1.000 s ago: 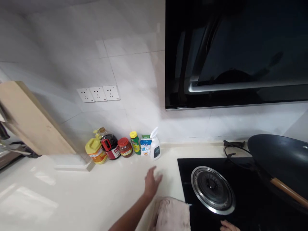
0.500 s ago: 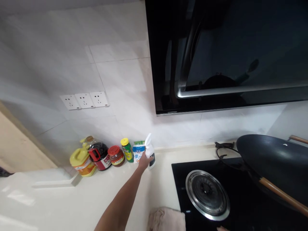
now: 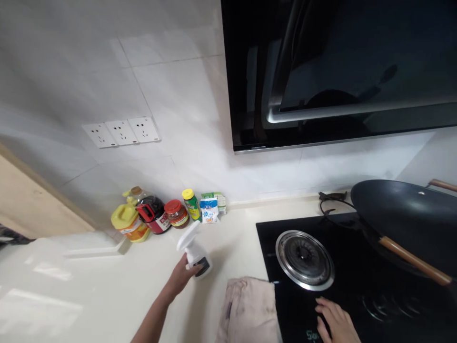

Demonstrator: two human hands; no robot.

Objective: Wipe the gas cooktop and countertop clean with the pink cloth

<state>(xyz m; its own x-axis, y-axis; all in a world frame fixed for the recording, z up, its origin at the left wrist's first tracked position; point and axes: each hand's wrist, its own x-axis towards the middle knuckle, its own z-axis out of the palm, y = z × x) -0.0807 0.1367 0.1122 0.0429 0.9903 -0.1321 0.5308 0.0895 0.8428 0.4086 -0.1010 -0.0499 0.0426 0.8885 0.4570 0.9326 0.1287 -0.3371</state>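
Note:
A white spray bottle (image 3: pixel 195 247) with a dark label is in my left hand (image 3: pixel 182 276), whose fingers wrap round its body. It tilts a little to the left, over the pale counter in front of the seasonings. My right hand (image 3: pixel 336 320) is at the lower right above the black glass cooktop (image 3: pixel 350 286), fingers slightly bent and apart, holding nothing. Just beyond that hand is the round metal burner (image 3: pixel 305 259). Between my hands lies a folded beige cloth (image 3: pixel 250 309), partly on the cooktop's left edge.
Along the wall stand a yellow jug (image 3: pixel 130 223), a dark sauce bottle (image 3: pixel 154 215), a red-lidded jar (image 3: pixel 176 214), a green shaker (image 3: pixel 192 205) and a blue-white packet (image 3: pixel 209 210). A large wok (image 3: pixel 410 214) sits on the right, its wooden handle (image 3: pixel 414 261) pointing toward me. The black range hood (image 3: pixel 339 62) hangs above.
My left hand has brought the spray bottle away from the wall, toward me and to the left. My right hand has come further into view over the cooktop.

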